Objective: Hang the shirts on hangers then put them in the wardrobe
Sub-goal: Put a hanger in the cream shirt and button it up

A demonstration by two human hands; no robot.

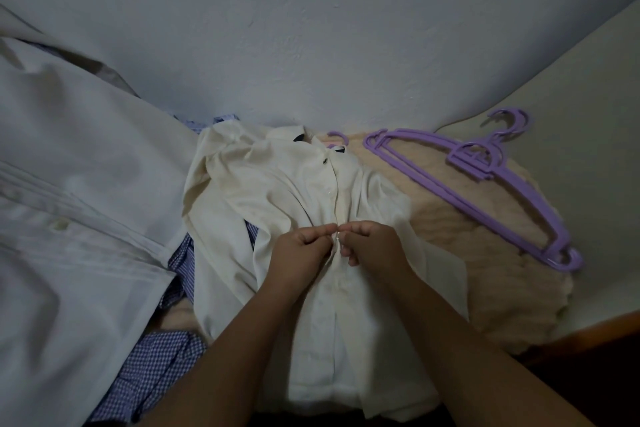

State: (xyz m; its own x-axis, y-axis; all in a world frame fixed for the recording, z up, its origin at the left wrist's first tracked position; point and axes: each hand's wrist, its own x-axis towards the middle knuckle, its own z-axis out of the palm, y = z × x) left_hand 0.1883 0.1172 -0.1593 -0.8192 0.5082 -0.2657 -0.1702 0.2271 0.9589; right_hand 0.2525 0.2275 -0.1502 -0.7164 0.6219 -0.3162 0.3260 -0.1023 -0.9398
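Lying at the far left, a pale grey-white garment (79,184) spreads over the bed; beside and partly under it a blue checked shirt (152,378) shows in patches, so I count one of that kind; next comes the cream shirt (277,191), face up, collar toward the wall and hem toward the person, its long axis running straight away from the body along the button placket (335,204); the left hand (298,253) has its fingers curled and pinching the placket's left edge, and the right hand (372,246) pinches the opposite edge, knuckles almost touching, both equally near the same small spot, which looks like a button being worked, though whether fastening or undoing I cannot tell; a purple hook (338,137) peeks out at the collar, suggesting a hanger already inside; further right, on a fuzzy beige blanket (478,253), lies a stack of purple hangers (485,180), seemingly two or three, well apart from either hand, nearer the right.
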